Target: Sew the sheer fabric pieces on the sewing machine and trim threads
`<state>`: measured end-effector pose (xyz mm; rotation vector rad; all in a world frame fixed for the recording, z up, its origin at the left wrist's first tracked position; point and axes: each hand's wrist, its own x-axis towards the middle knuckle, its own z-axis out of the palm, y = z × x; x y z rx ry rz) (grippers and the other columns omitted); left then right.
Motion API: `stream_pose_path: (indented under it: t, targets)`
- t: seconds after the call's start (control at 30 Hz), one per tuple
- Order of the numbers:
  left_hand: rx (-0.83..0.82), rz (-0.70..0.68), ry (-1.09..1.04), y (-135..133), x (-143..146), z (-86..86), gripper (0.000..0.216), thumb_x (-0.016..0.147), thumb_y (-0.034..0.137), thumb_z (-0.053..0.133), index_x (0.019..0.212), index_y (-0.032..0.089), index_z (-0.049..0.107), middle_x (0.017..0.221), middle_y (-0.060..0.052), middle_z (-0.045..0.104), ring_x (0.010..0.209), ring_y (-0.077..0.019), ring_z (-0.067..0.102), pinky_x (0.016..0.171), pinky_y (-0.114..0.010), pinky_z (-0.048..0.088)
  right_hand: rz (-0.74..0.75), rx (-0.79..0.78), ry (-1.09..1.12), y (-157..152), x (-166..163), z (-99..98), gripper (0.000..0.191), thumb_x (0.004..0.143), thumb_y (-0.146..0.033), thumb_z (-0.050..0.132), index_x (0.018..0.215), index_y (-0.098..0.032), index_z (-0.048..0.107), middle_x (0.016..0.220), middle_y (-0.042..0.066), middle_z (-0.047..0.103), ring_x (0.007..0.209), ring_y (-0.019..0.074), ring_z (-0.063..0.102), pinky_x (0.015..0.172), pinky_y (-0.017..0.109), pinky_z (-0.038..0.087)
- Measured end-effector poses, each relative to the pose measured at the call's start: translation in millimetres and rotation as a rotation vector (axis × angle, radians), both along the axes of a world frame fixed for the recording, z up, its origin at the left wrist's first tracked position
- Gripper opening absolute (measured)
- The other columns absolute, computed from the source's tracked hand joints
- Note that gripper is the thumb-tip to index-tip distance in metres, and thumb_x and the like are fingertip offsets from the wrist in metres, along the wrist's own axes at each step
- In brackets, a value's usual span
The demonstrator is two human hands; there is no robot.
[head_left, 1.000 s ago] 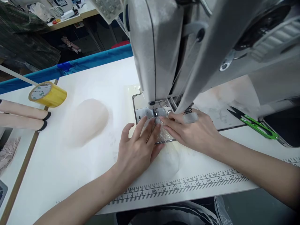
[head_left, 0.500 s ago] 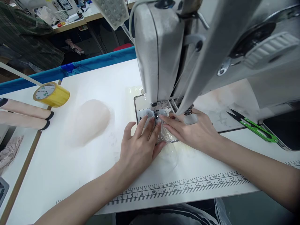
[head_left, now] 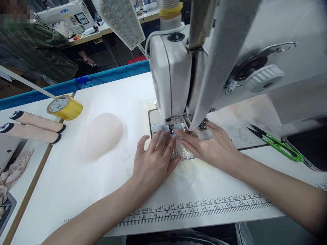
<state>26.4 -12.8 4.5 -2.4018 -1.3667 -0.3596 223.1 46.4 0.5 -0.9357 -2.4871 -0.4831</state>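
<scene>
My left hand (head_left: 153,158) lies palm down beside the needle area, fingers spread and fingertips on a thin, see-through piece of fabric (head_left: 181,149). From the other side my right hand (head_left: 213,141) reaches under the machine head, its thumb and forefinger closed on the same sheer fabric close to the presser foot (head_left: 171,129). Parts of the right fingers are hidden by the sewing machine (head_left: 168,75). How far the fabric stretches over the white table (head_left: 102,190) is hard to make out, as it is nearly clear.
A pale sheer piece (head_left: 104,136) lies to the left. Yellow tape (head_left: 68,108) and thread cones (head_left: 38,133) stand beyond it. Green thread snips (head_left: 281,146) and a dark phone (head_left: 306,146) lie on the right. A printed ruler (head_left: 191,211) runs along the front edge. Another person (head_left: 33,47) is behind.
The view has shifted, showing more of the machine's top and the background. Both hands keep nearly the same place at the presser foot.
</scene>
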Motion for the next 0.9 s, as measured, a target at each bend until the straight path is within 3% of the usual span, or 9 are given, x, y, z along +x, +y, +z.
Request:
stream_pose_path:
  t: [0.2,0.37,0.47,0.57,0.67,0.73,0.8,0.9]
  targets:
    - [-0.016,0.017,-0.018,5,-2,-1.8,0.042,0.099,0.043,0.047,0.131,0.019,0.059,0.131,-0.008,0.064,0.123,-0.0256,0.056,0.099,-0.046,0.033,-0.024,-0.036,-0.049,2,2,-0.8,0.031,0.094,-0.031,0.059,0.069,-0.018,0.072,0.078,0.008,0.066,0.080,0.0208,0.055,0.071,0.032,0.035]
    - [-0.028,-0.007,-0.049,9,-7,-4.5,0.039,0.098,0.041,0.050,0.130,0.020,0.059,0.132,-0.007,0.064,0.124,-0.0262,0.055,0.101,-0.047,0.032,-0.008,-0.001,-0.041,3,2,0.9,0.019,0.094,-0.029,0.059,0.098,-0.020,0.076,0.080,0.007,0.068,0.078,0.0212,0.056,0.070,0.033,0.036]
    - [0.035,-0.055,-0.058,7,-10,4.3,0.028,0.096,0.031,0.055,0.121,0.020,0.063,0.126,-0.005,0.068,0.113,-0.0249,0.061,0.100,-0.047,0.034,0.046,-0.026,-0.015,0,6,10.9,0.021,0.096,-0.025,0.055,0.103,-0.021,0.075,0.079,0.005,0.070,0.070,0.0185,0.055,0.066,0.033,0.036]
    - [-0.004,-0.085,-0.092,-2,-11,24.0,0.018,0.093,0.029,0.059,0.106,0.020,0.067,0.109,-0.002,0.074,0.088,-0.0209,0.066,0.082,-0.041,0.042,0.148,-0.314,-0.001,-8,14,28.4,0.021,0.095,-0.028,0.055,0.105,-0.023,0.073,0.095,0.003,0.072,0.065,0.0153,0.057,0.061,0.032,0.038]
    - [-0.309,-0.115,-0.087,-17,-12,41.2,0.033,0.086,0.048,0.065,0.101,0.019,0.066,0.097,-0.003,0.072,0.068,-0.0180,0.063,0.061,-0.035,0.042,0.276,-0.711,-0.060,-17,19,41.8,0.023,0.087,-0.029,0.067,0.110,-0.028,0.069,0.119,0.000,0.065,0.077,0.0149,0.064,0.062,0.029,0.043]
    - [-0.433,-0.108,-0.017,-26,-13,44.7,0.027,0.084,0.042,0.067,0.096,0.018,0.064,0.098,-0.005,0.070,0.058,-0.0155,0.060,0.050,-0.031,0.037,0.271,-0.806,-0.083,-20,20,44.4,0.014,0.089,-0.020,0.060,0.099,-0.026,0.069,0.112,0.000,0.065,0.073,0.0136,0.063,0.059,0.028,0.041]
    - [-0.479,-0.060,-0.009,-32,-15,43.7,0.010,0.090,0.027,0.058,0.091,0.018,0.062,0.097,-0.005,0.069,0.052,-0.0123,0.057,0.044,-0.028,0.032,0.235,-0.854,-0.040,-20,20,43.9,0.018,0.094,-0.018,0.051,0.089,-0.023,0.067,0.095,0.000,0.067,0.067,0.0131,0.061,0.056,0.027,0.039]
    - [-0.608,0.071,-0.192,-32,-20,44.7,0.017,0.098,0.021,0.042,0.093,0.020,0.058,0.080,0.000,0.067,0.048,-0.0097,0.055,0.045,-0.024,0.034,0.190,-0.942,0.094,-17,19,43.1,0.023,0.100,-0.027,0.044,0.089,-0.022,0.063,0.078,-0.001,0.064,0.065,0.0136,0.059,0.055,0.026,0.038]
